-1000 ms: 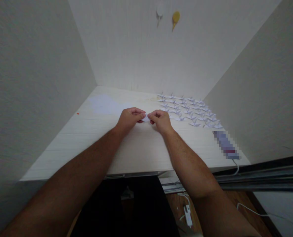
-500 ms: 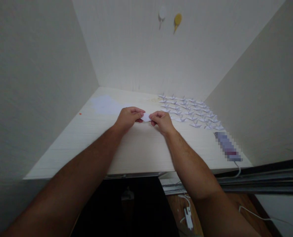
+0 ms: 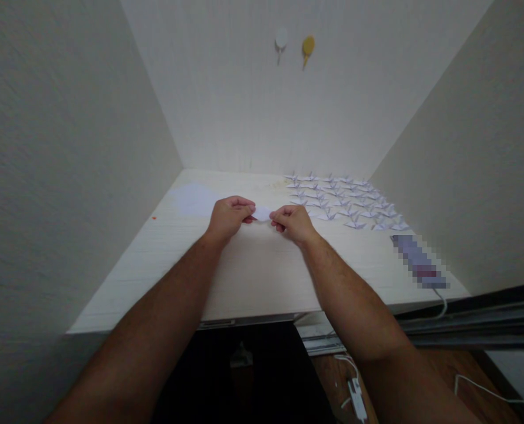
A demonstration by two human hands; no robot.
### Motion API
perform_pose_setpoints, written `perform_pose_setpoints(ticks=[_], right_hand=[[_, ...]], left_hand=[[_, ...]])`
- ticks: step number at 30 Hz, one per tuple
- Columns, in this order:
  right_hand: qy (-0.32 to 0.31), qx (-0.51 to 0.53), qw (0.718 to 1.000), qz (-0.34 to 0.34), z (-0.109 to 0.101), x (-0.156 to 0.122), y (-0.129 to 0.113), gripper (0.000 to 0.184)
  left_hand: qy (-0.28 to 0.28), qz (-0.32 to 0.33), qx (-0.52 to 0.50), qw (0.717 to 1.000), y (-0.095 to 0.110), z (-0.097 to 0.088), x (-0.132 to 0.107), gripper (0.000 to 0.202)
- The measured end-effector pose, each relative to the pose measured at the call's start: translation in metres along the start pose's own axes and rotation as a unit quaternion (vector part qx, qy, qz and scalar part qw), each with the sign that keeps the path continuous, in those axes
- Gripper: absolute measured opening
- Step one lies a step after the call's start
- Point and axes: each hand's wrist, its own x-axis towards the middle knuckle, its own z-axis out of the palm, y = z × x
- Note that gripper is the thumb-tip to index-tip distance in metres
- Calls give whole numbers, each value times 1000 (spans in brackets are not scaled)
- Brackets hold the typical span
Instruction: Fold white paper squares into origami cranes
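Between my two hands is a small white piece of paper (image 3: 262,213), held just over the white table (image 3: 262,271). My left hand (image 3: 231,217) pinches its left end between thumb and fingers. The right end is gripped by the fingertips of my right hand (image 3: 293,222). Its exact folds are too small to make out. Right of my right hand, rows of white folded paper cranes (image 3: 354,225) stand on the table. Loose white paper (image 3: 193,199) lies to the left, beyond my left hand.
A phone-like device (image 3: 421,262), blurred out, lies at the table's right with a cable. A small orange speck (image 3: 154,218) is near the left edge. Walls enclose three sides; a white hook (image 3: 281,39) and a yellow hook (image 3: 308,46) hang on the back one. A power strip (image 3: 356,400) lies below.
The camera view has shifted slightly. My hands are a little further apart on the paper, and more of it shows between them. Both still pinch it.
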Motion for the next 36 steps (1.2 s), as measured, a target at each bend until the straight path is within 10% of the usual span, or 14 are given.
perform_pose_setpoints(ticks=[25, 36], right_hand=[[-10, -46, 999, -16, -2, 3, 8, 22], [47, -84, 989, -115, 7, -1, 4, 21]], left_hand=[[66, 45, 56, 995, 1, -9, 5, 20], [-28, 15, 47, 998, -4, 8, -6, 26]])
